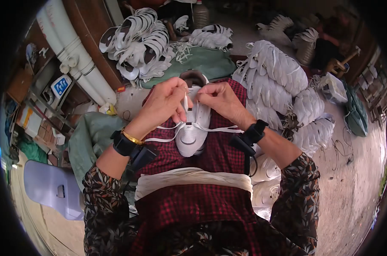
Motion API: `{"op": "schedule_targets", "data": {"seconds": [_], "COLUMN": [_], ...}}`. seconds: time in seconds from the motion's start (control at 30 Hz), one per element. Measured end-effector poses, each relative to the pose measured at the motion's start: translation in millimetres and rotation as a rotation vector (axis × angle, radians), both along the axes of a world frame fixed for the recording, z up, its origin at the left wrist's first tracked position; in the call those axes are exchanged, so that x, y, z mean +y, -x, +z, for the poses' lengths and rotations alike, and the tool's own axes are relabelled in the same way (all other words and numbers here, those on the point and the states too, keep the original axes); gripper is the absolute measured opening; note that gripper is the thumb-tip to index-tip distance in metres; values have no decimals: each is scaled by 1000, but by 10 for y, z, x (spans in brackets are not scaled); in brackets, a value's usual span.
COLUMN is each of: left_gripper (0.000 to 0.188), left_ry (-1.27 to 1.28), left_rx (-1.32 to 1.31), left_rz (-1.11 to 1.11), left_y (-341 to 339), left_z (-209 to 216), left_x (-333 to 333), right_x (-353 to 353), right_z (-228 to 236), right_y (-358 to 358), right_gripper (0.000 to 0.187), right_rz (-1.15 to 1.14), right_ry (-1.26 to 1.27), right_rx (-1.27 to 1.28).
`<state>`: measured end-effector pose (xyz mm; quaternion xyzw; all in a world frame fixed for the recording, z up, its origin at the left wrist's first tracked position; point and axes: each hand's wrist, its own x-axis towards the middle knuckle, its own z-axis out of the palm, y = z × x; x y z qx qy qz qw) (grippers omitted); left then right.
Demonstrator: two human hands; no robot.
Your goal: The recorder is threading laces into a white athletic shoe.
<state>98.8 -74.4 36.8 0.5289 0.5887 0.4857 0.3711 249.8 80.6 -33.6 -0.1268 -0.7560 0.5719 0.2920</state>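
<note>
A white sneaker (pixel 192 143) lies on my lap with its toe toward me and its dark-lined collar away. White shoelaces (pixel 217 129) run from the eyelets nearest the toe out to both sides across the red-and-black checked apron (pixel 163 155). My left hand (pixel 168 99) is closed at the left side of the lacing opening, thumb and fingers gripping a white edge of the shoe. On the opposite side my right hand (pixel 223 100) pinches thumb and forefinger together just above the eyelets; what lies between the fingertips is too small to make out.
A thick bundle of white laces (pixel 193 181) lies across my waist. Stacked white shoe uppers (pixel 274 77) stand at the right, with more uppers (pixel 142 42) at the far left. A lavender plastic stool (pixel 53 190) is at left, near white pipes (pixel 67 47) and a green cloth (pixel 95 136).
</note>
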Motion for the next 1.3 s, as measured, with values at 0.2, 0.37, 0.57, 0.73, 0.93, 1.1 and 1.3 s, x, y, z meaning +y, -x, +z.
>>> {"op": "schedule_targets", "data": {"seconds": [0.2, 0.37, 0.57, 0.73, 0.93, 1.1, 1.3], "left_gripper": [28, 28, 44, 38, 9, 12, 14], "left_ry": [-31, -65, -126, -299, -483, -323, -339], "left_rx": [-97, -135, 138, 251, 337, 359, 277], "left_rz": [121, 67, 123, 284, 366, 305, 302], "left_y": [-9, -57, -210, -332, -271, -226, -192], "left_z": [-384, -476, -446, -641, -718, -607, -678], "left_x": [-57, -71, -113, -39, -20, -62, -106], "right_x": [-176, -149, -176, -150, -187, -184, -212], "right_z": [61, 14, 10, -45, -18, -54, -50], "right_y": [4, -9, -42, -17, -45, -40, 1], "right_gripper": [15, 13, 15, 16, 16, 14, 13], "right_rz": [8, -10, -23, -11, 24, -6, -43], "right_ry": [28, 76, 147, 169, 205, 162, 16], "right_rx": [0, 25, 61, 73, 90, 113, 144]}}
